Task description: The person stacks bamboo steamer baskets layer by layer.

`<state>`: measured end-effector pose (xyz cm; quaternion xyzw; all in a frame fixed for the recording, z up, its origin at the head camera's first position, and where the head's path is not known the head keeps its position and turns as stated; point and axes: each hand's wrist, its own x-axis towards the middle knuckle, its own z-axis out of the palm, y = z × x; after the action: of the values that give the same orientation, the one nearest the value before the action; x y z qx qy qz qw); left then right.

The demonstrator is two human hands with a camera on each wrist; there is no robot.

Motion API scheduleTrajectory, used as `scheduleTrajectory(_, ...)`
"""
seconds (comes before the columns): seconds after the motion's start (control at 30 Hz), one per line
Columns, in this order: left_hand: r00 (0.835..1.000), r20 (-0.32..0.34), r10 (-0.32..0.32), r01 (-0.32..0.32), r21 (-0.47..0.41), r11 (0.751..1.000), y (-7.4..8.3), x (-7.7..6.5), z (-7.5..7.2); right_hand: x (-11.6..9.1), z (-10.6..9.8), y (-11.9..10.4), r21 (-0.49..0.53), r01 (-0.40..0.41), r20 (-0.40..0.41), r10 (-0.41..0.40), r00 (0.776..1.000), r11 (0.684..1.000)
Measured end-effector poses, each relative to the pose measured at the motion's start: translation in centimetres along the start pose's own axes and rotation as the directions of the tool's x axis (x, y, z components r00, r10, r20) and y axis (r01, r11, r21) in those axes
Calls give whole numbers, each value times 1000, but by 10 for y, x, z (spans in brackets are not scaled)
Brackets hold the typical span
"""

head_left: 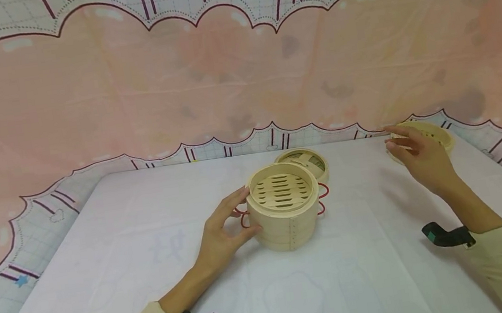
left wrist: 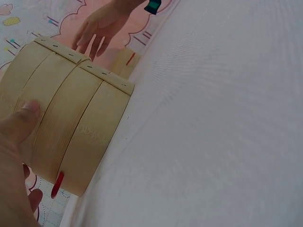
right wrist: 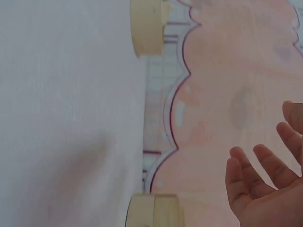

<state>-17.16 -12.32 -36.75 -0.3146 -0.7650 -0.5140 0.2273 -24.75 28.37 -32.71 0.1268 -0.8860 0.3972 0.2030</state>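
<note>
A stacked bamboo steamer (head_left: 287,226), with a slatted top and red side handles, stands at the middle of the table. My left hand (head_left: 223,230) holds it from the left, thumb on its front and fingers along the far side. In the left wrist view the thumb presses the steamer's wall (left wrist: 94,123). My right hand (head_left: 422,156) is raised at the far right, before a shallow round basket (head_left: 441,135) that it partly covers. The right wrist view shows that hand's fingers (right wrist: 274,175) loosely bent, holding nothing, apart from the basket's side (right wrist: 154,213).
Behind the stack sits another round bamboo piece (head_left: 316,160), partly hidden by it. The white-covered table (head_left: 101,257) ends at a patterned cloth backdrop (head_left: 222,85). Dark devices are worn at both wrists.
</note>
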Motion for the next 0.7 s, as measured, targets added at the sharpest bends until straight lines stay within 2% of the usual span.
scheduleTrajectory(0.13, 1000, 1, -6, 6, -6, 1000, 0, 0, 0, -1, -14, 13, 4, -12, -76, 12, 997, 1000)
scheduleTrajectory(0.27, 1000, 3, -15, 15, -1, 1000, 0, 0, 0, -3, -29, 25, -45, -115, -99, 110, 989, 992)
scheduleTrajectory(0.4, 1000, 6, -23, 23, -5, 1000, 1, 1, 0, -4, -40, 38, -93, -210, -93, 202, 975, 973)
scheduleTrajectory(0.7, 1000, 6, -23, 23, -16, 1000, 3, 3, -1, -6, -44, 61, -95, -325, -65, 320, 945, 941)
